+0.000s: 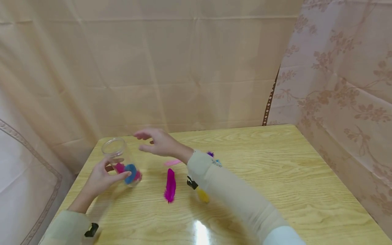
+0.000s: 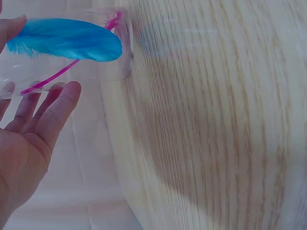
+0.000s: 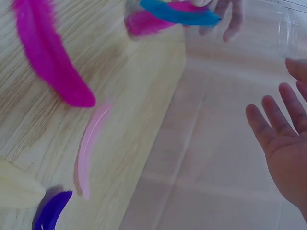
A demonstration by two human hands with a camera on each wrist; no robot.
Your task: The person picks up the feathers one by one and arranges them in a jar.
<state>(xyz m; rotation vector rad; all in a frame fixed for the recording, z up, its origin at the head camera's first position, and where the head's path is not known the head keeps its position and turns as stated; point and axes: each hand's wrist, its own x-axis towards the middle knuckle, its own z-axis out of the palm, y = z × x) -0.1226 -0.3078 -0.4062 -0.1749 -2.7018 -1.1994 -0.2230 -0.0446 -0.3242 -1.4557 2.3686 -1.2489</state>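
A clear, wide-mouthed jar (image 1: 126, 156) stands near the table's far left corner. My left hand (image 1: 99, 177) grips its side, thumb in front and fingers behind. Through the clear wall show a blue feather (image 2: 72, 40) and a magenta feather (image 3: 144, 24), which look to be inside the jar, low down. My right hand (image 1: 160, 143) hovers to the right of the jar's rim, fingers extended and holding nothing. On the table below it lie another magenta feather (image 1: 169, 186) and a pale pink feather (image 3: 91, 148), the latter partly hidden by the right forearm in the head view.
Beside the right forearm lie a yellow feather (image 1: 202, 195), a purple feather (image 1: 210, 154) and a bit of light blue (image 1: 218, 162), all partly covered. The wooden table (image 1: 300, 180) extends to the right. Beige curtains (image 1: 171, 68) hang behind its far edge.
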